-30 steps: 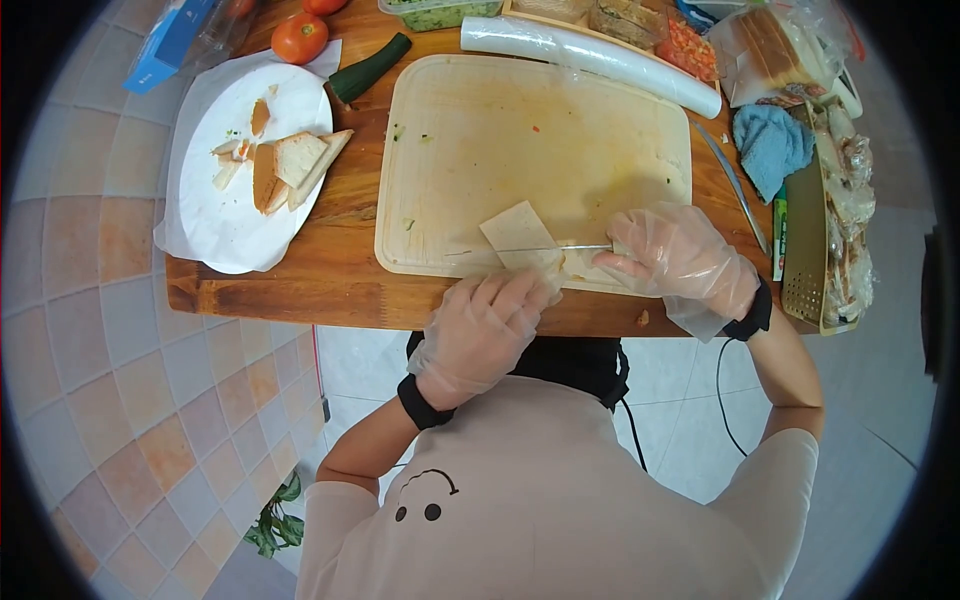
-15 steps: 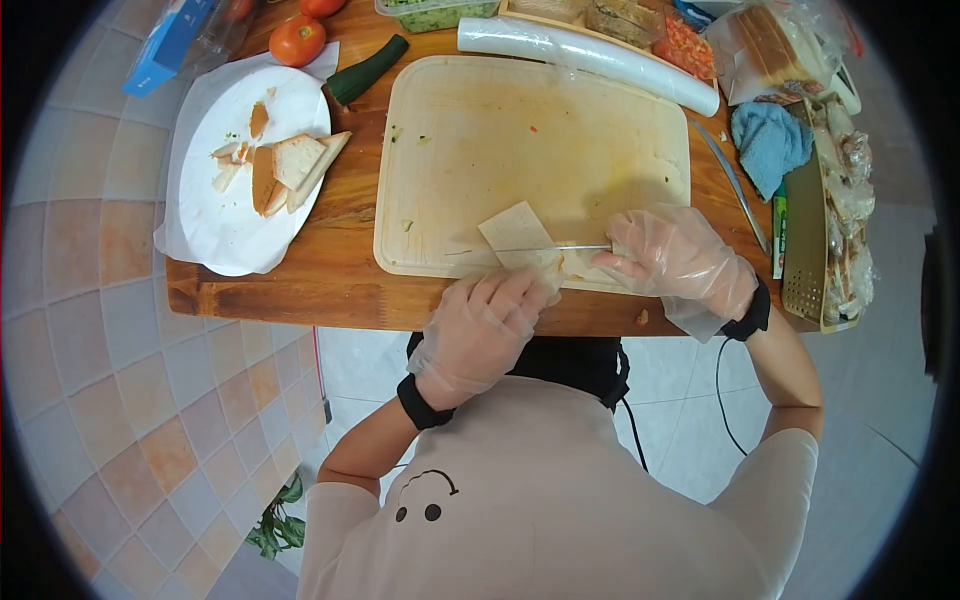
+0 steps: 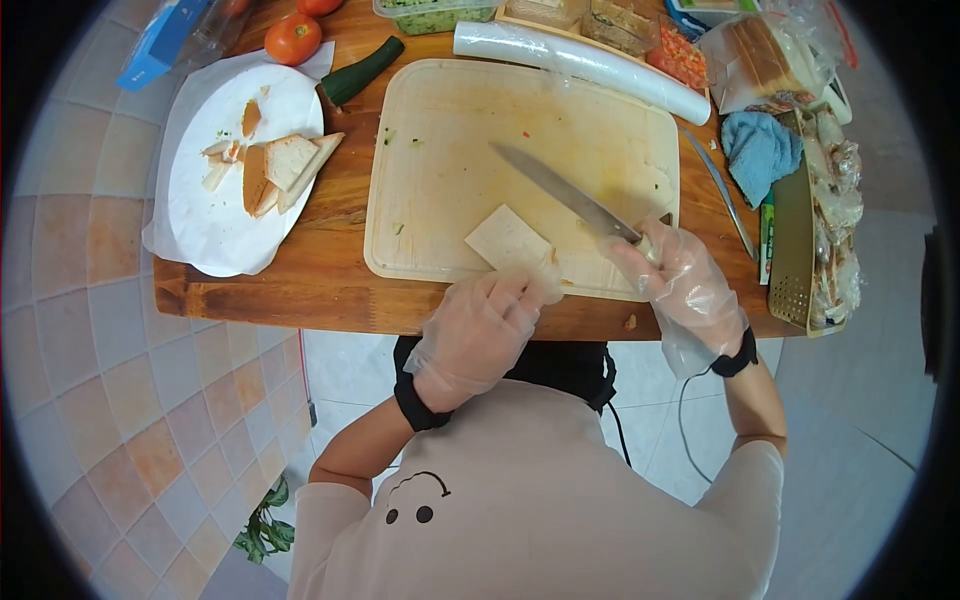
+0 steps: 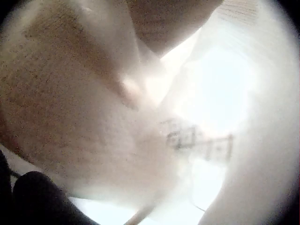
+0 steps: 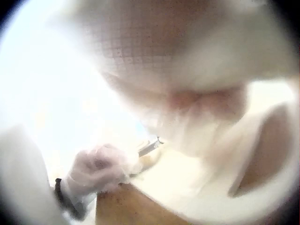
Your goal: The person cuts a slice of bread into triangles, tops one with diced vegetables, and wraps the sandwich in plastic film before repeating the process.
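Closely, a person in clear plastic gloves works over a pale cutting board on a wooden table, the left hand clamped on the near end of a pale bread piece at the board's near edge. The right hand grips the handle of a kitchen knife, its blade angled over the board toward the far left, apart from the bread.

To the left, cut bread and crusts lie on a white plate; beyond are tomatoes, a dark green vegetable and a blue box with a small white mark too small to read. A plastic-wrapped white roll lies along the board's far edge. On the right are a second blade, a blue cloth, a green packet with illegible lettering, bagged sliced bread and a perforated gold basket of wrapped items. A curved smile and two dots mark the pale shirt. Dark, blurred marks in the left wrist view cannot be read.
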A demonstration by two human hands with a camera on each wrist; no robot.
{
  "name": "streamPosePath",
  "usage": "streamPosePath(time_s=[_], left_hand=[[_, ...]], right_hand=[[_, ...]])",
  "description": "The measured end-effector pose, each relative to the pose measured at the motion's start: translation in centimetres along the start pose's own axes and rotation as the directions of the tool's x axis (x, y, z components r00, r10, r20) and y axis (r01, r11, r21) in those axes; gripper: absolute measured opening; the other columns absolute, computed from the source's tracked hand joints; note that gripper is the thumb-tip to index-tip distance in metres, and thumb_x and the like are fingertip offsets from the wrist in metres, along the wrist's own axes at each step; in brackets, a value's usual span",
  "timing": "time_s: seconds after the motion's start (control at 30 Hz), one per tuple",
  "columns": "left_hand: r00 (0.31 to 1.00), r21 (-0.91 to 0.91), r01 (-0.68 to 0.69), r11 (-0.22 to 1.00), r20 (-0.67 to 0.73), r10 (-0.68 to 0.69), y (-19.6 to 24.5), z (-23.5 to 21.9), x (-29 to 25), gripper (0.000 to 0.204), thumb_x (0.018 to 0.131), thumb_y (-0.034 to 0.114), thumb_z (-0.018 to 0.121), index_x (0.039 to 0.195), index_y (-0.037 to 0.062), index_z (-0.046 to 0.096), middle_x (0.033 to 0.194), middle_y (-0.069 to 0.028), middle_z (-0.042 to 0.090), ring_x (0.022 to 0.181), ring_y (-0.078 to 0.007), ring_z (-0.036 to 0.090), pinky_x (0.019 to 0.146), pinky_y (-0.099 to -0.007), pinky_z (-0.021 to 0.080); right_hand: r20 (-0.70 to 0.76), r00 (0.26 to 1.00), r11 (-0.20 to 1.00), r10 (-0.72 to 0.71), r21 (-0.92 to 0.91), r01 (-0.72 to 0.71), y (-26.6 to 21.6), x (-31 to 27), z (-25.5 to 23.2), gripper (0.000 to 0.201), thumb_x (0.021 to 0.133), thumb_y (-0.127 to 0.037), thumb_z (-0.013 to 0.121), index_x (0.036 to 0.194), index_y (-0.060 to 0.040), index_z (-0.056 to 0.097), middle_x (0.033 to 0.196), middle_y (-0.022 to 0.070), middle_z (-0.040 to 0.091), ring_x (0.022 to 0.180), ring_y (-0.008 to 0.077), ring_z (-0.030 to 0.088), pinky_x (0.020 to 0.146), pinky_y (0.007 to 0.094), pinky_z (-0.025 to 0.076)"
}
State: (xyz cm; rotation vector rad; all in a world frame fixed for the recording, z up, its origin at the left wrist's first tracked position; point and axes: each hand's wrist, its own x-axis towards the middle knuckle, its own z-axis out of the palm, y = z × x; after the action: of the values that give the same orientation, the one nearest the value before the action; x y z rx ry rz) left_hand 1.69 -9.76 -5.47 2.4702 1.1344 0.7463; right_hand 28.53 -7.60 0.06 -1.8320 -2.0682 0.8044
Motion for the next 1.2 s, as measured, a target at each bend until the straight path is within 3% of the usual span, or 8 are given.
streamPosePath(time_s=[0.1,0.2,0.3,0.4,0.5,0.63,1.0,1.2], left_hand=[[0.999,-0.096,0.038,0.995,0.014,-0.037,1.3,-0.1,1.2,0.044,0.079,0.004,0.073,0.122,0.0114,0.064,0.115,-0.0065,0.062,0.091,-0.0311,0.065,0.076,-0.0443,0.054],[0.997,-0.158,0.034,0.987,0.07,-0.023,1.4,-0.1,1.3,0.038,0.085,0.008,0.07,0.122,0.0113,0.064,0.115,-0.0073,0.062,0.088,-0.0279,0.065,0.073,-0.0412,0.054],[0.998,-0.158,-0.026,0.987,0.055,0.035,0.4,-1.0,0.5,0.036,0.087,0.009,0.07,0.123,0.0123,0.065,0.115,-0.007,0.062,0.088,-0.0255,0.066,0.072,-0.039,0.055],[0.997,-0.138,-0.045,0.989,0.054,0.053,-0.8,-1.9,-1.0,0.036,0.087,0.008,0.072,0.122,0.0122,0.067,0.115,-0.0059,0.063,0.092,-0.024,0.067,0.074,-0.0376,0.055],[0.999,-0.046,-0.03,0.999,0.012,0.03,-0.7,-1.2,-1.9,0.035,0.086,0.008,0.074,0.12,0.0116,0.067,0.116,-0.0042,0.063,0.096,-0.0221,0.067,0.077,-0.036,0.054],[0.984,-0.058,-0.112,0.992,-0.144,0.102,-0.5,-0.4,-1.3,0.037,0.082,0.004,0.079,0.116,0.0048,0.066,0.116,-0.0094,0.063,0.09,-0.0298,0.068,0.067,-0.0401,0.056],[0.987,-0.047,-0.123,0.991,-0.111,0.117,-0.4,-0.1,-1.5,0.04,0.08,0.003,0.08,0.116,0.0071,0.064,0.12,-0.0091,0.062,0.098,-0.0291,0.068,0.074,-0.04,0.054],[0.985,-0.034,-0.12,0.992,-0.13,0.115,-0.2,-0.3,-1.1,0.041,0.079,0.002,0.079,0.118,0.0076,0.066,0.121,-0.0085,0.062,0.098,-0.0287,0.068,0.077,-0.0395,0.055]], right_hand=[[-0.07,0.989,0.97,0.127,0.219,-0.109,-1.4,-1.2,0.6,0.033,0.097,-0.029,0.071,0.09,0.0003,0.057,0.074,0.0222,0.06,0.064,0.0404,0.058,0.059,0.0446,0.047],[0.026,0.969,0.924,0.245,0.297,-0.241,-3.1,-2.1,0.0,0.031,0.098,-0.027,0.069,0.089,-0.0003,0.056,0.072,0.0213,0.058,0.06,0.039,0.055,0.058,0.0435,0.047],[0.054,0.992,0.993,0.113,0.039,-0.115,-1.3,-2.9,0.3,0.032,0.097,-0.03,0.071,0.087,-0.0029,0.056,0.071,0.0192,0.058,0.06,0.0363,0.057,0.058,0.0422,0.048],[-0.01,0.976,0.946,-0.218,-0.247,0.209,-0.7,-2.8,0.7,0.033,0.095,-0.033,0.073,0.085,-0.0059,0.057,0.068,0.0153,0.059,0.06,0.0341,0.061,0.058,0.0416,0.05],[0.047,0.955,0.897,-0.293,-0.333,0.292,-1.1,-1.8,0.6,0.033,0.094,-0.035,0.073,0.084,-0.0082,0.058,0.068,0.0124,0.06,0.063,0.0329,0.064,0.056,0.0423,0.052],[0.083,0.963,0.899,-0.257,-0.345,0.27,-1.5,-1.2,0.9,0.034,0.093,-0.036,0.073,0.083,-0.0076,0.057,0.073,0.0136,0.059,0.068,0.0366,0.061,0.061,0.0448,0.05],[0.108,0.963,0.881,-0.246,-0.39,0.269,-1.9,-1.0,0.7,0.035,0.094,-0.036,0.072,0.082,-0.0087,0.055,0.071,0.0131,0.057,0.066,0.0356,0.061,0.06,0.0444,0.05],[0.062,0.975,0.923,-0.213,-0.314,0.221,-1.7,-1.2,0.4,0.033,0.094,-0.035,0.074,0.089,-0.0054,0.06,0.075,0.0154,0.061,0.07,0.0376,0.062,0.062,0.0456,0.049]])
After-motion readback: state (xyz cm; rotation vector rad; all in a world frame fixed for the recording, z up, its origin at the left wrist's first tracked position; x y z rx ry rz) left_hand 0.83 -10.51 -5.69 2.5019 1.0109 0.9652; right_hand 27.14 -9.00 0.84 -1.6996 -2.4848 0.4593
